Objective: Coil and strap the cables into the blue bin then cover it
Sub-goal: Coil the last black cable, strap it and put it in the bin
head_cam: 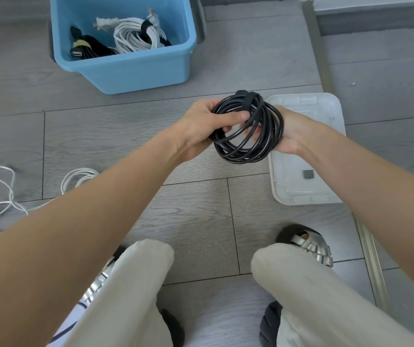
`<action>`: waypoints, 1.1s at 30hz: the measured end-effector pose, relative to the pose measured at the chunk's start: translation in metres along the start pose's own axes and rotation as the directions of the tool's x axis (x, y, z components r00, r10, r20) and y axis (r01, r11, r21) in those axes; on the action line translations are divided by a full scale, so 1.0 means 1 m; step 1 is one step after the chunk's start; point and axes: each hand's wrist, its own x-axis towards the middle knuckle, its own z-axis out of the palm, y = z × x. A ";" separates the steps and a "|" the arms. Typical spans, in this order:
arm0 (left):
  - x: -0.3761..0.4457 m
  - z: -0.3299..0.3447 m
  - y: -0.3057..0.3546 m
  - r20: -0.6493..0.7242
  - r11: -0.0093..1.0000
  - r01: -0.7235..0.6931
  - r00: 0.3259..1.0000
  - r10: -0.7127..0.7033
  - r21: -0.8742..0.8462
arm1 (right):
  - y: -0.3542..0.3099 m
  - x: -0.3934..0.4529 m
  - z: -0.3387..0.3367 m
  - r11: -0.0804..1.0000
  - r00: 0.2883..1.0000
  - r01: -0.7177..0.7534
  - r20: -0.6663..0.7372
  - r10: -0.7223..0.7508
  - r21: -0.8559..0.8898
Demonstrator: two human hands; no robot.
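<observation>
We are at the strapping step for the black cable coil [247, 128], held up at the centre of the frame between both hands. Our left hand [200, 123] has its fingers curled round the coil's left side, thumb laid across the loops. Our right hand [288, 131] sits behind the coil's right side; its palm cradles the loops, but the fingers are hidden by the cable, so we cannot tell how they are set. A black strap [247, 101] already crosses the top of the coil and looks fastened or nearly so.

The blue bin [135, 71] stands at the upper left with a strapped white cable bundle [135, 36] and a black bundle [88, 47] inside. The white lid [336, 116] lies on the floor at the right, just under our right hand.

Next, we judge, the strap wants pressing closed, then the coil goes up and left into the bin. A loose white cable [8, 196] at the left edge is not yet coiled.
</observation>
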 end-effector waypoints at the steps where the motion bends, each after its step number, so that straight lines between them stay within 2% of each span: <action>1: -0.001 0.001 0.001 0.026 0.999 0.021 0.999 -0.020 -0.031 | -0.001 0.001 0.000 1.000 1.000 -0.008 0.023 0.007 0.017; 5: -0.003 0.010 0.008 0.117 0.996 0.051 0.992 -0.042 -0.080 | -0.004 0.003 0.004 1.000 0.990 -0.006 0.143 0.006 -0.002; 10: -0.001 0.002 0.013 0.015 0.998 -0.005 1.000 0.004 0.062 | -0.003 -0.003 0.007 0.996 0.987 0.061 0.149 -0.051 -0.062; 15: -0.005 0.002 0.008 0.016 0.990 -0.024 1.000 0.022 0.136 | 0.002 -0.006 0.009 0.997 0.978 -0.045 0.199 0.056 -0.060; 17: -0.005 0.000 0.008 -0.014 0.991 -0.016 1.000 0.019 0.134 | 0.003 -0.009 0.007 0.987 0.972 -0.080 0.208 0.107 -0.136; 19: -0.006 -0.004 0.007 -0.074 0.988 0.007 0.997 0.004 0.152 | 0.001 -0.010 0.001 0.961 0.983 -0.097 0.127 0.133 -0.257; 20: -0.007 -0.007 0.006 -0.098 0.984 0.028 0.995 -0.011 0.175 | -0.003 -0.010 -0.003 0.956 0.994 -0.089 0.032 0.102 -0.281; 22: -0.007 -0.012 0.002 -0.150 0.964 0.091 0.987 -0.054 0.249 | -0.013 -0.010 -0.008 0.964 0.987 0.026 -0.147 -0.067 -0.264; 23: -0.007 -0.014 0.000 -0.184 0.951 0.124 0.980 -0.073 0.282 | -0.019 -0.010 -0.006 0.950 0.974 0.117 -0.152 -0.166 -0.290; 25: -0.006 -0.016 -0.003 -0.249 0.940 0.175 0.963 -0.102 0.293 | -0.025 -0.012 0.006 0.850 0.949 0.256 -0.047 -0.311 -0.460; 27: -0.004 -0.015 -0.003 -0.305 0.944 0.205 0.945 -0.121 0.259 | -0.022 -0.013 0.020 0.606 0.912 0.333 0.083 -0.402 -0.723; 29: -0.001 -0.016 -0.002 -0.341 0.946 0.220 0.931 -0.131 0.237 | -0.015 -0.009 0.030 0.333 0.867 0.349 0.167 -0.469 -0.876; 30: 0.000 -0.015 -0.003 -0.348 0.946 0.222 0.928 -0.131 0.237 | -0.013 -0.008 0.032 0.259 0.849 0.345 0.183 -0.495 -0.902; 33: 0.002 -0.012 -0.006 -0.346 0.951 0.234 0.925 -0.154 0.204 | -0.009 -0.005 0.031 0.202 0.845 0.308 0.170 -0.508 -0.930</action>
